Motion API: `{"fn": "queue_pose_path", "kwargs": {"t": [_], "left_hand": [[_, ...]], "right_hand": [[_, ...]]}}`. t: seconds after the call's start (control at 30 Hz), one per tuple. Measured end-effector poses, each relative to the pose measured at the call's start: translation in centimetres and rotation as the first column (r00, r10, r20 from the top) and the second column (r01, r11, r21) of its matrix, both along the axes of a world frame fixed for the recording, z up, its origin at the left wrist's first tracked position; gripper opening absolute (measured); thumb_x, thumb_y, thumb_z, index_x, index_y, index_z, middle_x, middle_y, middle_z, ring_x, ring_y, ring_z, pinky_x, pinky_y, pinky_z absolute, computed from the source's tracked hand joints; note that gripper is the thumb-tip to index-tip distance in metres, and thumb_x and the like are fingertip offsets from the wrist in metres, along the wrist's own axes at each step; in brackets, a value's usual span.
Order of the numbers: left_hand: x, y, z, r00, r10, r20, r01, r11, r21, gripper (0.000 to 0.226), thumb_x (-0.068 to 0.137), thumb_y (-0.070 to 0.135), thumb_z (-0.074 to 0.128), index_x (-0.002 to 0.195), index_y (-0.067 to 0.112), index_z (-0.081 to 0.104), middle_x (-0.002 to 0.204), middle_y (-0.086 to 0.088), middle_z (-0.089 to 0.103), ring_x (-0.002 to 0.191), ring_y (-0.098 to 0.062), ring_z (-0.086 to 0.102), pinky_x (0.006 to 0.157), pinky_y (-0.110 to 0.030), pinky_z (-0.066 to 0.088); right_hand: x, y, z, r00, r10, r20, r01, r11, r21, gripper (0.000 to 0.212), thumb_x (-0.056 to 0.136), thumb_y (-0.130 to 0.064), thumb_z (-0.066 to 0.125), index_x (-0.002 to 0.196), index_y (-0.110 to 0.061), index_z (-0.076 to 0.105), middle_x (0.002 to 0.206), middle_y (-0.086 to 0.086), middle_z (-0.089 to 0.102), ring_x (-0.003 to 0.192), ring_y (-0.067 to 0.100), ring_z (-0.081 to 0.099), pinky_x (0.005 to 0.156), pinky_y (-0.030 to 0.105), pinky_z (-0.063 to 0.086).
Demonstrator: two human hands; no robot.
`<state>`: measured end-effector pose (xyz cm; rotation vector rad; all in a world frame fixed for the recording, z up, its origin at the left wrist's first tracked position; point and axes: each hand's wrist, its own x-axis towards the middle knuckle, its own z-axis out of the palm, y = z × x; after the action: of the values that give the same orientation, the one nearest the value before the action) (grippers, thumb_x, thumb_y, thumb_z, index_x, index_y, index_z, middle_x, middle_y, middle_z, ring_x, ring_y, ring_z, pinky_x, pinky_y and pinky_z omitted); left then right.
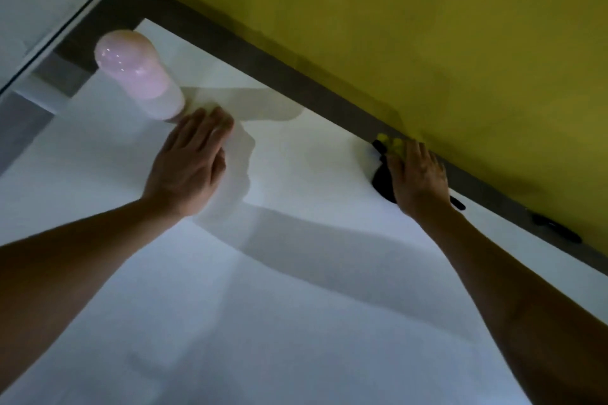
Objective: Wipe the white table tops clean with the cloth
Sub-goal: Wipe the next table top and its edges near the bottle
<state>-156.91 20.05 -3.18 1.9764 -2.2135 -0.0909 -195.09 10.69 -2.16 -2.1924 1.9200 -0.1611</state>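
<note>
1. The left hand (189,168) lies flat and open on the white bench (296,322), fingers spread, near the far left corner. Its grip holds nothing that I can make out; a pale patch under and beside the fingers may be shadow or a light cloth, and the blur leaves that unsettled.
2. A pink-topped bottle (138,76) stands upright just beyond the left fingertips, close to touching them, at the far left corner.
3. The right hand (418,181) presses palm-down at the far edge of the bench, against the dark strip below the yellow wall (427,26). Under it sits a dark cloth (381,181) with a yellow bit showing past the fingertips. The hand is flattened on the cloth, not curled round it.
4. A black pen (556,228) lies on the dark strip toward the far right.
5. A second white surface (39,3) shows beyond the far left corner, apart from this bench.
6. Progress, as a judgement: the bench looks unmarked, but neither wet streaks nor dirt show, so what has been wiped cannot be read. The cloth at the far edge suggests that edge is in hand; the area around the bottle and the second surface likely remain.
</note>
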Motion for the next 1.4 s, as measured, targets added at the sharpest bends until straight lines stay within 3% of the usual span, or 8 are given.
{"fn": "queue_pose_path", "kwargs": {"t": [0.1,0.27,0.53,0.67,0.93,1.07,1.23,1.4], "left_hand": [[-3.0,1.4,-0.1,0.997,0.071,-0.03,-0.071,0.997,0.012,0.052,0.109,0.019,0.031,0.16,0.005,0.036,0.165,-0.02,0.036,0.153,-0.04,0.034,0.126,-0.053,0.029],[-12.7,5.4,-0.4,0.983,-0.069,-0.168,0.075,0.997,0.029,0.055,0.102,0.022,0.039,0.153,0.005,0.047,0.16,-0.019,0.044,0.149,-0.037,0.041,0.124,-0.051,0.032],[-19.2,7.4,0.0,0.994,-0.014,-0.112,0.026,0.994,0.105,0.064,0.102,0.029,0.037,0.162,0.008,0.033,0.169,-0.016,0.031,0.158,-0.031,0.028,0.128,-0.05,0.027],[-19.1,7.3,0.1,0.993,-0.014,-0.118,0.023,0.997,0.076,0.064,0.098,0.024,0.041,0.159,0.006,0.038,0.166,-0.017,0.036,0.155,-0.034,0.033,0.128,-0.05,0.026],[-19.2,7.3,0.4,0.993,-0.014,-0.118,0.02,0.998,0.056,0.062,0.099,0.025,0.036,0.158,0.007,0.039,0.166,-0.016,0.037,0.155,-0.035,0.032,0.13,-0.048,0.02],[-19.6,7.3,0.5,0.994,0.001,-0.106,0.005,0.998,0.063,0.064,0.099,0.027,0.033,0.159,0.007,0.037,0.167,-0.016,0.035,0.156,-0.034,0.03,0.131,-0.045,0.015],[-19.7,7.5,0.2,0.996,0.006,-0.091,0.001,0.997,0.077,0.065,0.099,0.027,0.037,0.161,0.007,0.034,0.168,-0.016,0.032,0.157,-0.034,0.028,0.131,-0.047,0.016],[-19.8,7.4,0.3,0.996,0.012,-0.092,-0.006,0.998,0.066,0.065,0.098,0.025,0.04,0.16,0.006,0.035,0.167,-0.018,0.034,0.155,-0.036,0.031,0.131,-0.048,0.017]], "right_hand": [[0.1,0.5,-0.1,0.999,-0.028,-0.021,0.027,0.998,-0.053,0.033,0.105,-0.036,0.039,0.113,-0.006,0.053,0.108,0.017,0.059,0.099,0.037,0.058,0.086,0.047,0.043],[5.7,-0.2,0.5,0.998,0.031,-0.058,-0.031,1.0,0.0,0.04,0.106,-0.041,0.032,0.124,-0.01,0.05,0.122,0.014,0.054,0.111,0.031,0.053,0.096,0.042,0.039],[11.9,-2.8,0.5,0.981,0.153,0.119,-0.155,0.988,0.002,0.038,0.104,-0.045,0.038,0.126,-0.017,0.05,0.124,0.005,0.056,0.115,0.027,0.055,0.099,0.04,0.038],[7.6,-1.2,0.4,0.993,0.06,0.1,-0.06,0.998,-0.007,0.036,0.104,-0.044,0.038,0.122,-0.017,0.053,0.121,0.005,0.058,0.111,0.026,0.056,0.095,0.04,0.038],[-12.0,4.2,-0.3,0.967,-0.251,-0.036,0.249,0.967,-0.053,0.052,0.101,-0.045,0.024,0.113,-0.006,0.056,0.115,0.02,0.06,0.105,0.037,0.057,0.09,0.046,0.038],[-14.9,5.1,-0.6,0.945,-0.324,-0.034,0.32,0.942,-0.102,0.047,0.102,-0.044,0.029,0.112,-0.005,0.054,0.114,0.021,0.06,0.103,0.038,0.057,0.09,0.048,0.038],[-11.7,4.8,-0.9,0.939,-0.345,-0.008,0.34,0.929,-0.147,0.045,0.102,-0.042,0.032,0.11,-0.005,0.055,0.107,0.021,0.059,0.097,0.037,0.057,0.087,0.046,0.037],[0.5,2.0,-0.1,0.986,-0.168,0.007,0.168,0.984,-0.057,0.044,0.095,-0.043,0.037,0.127,-0.015,0.05,0.118,0.012,0.056,0.105,0.029,0.052,0.092,0.042,0.034]]}}
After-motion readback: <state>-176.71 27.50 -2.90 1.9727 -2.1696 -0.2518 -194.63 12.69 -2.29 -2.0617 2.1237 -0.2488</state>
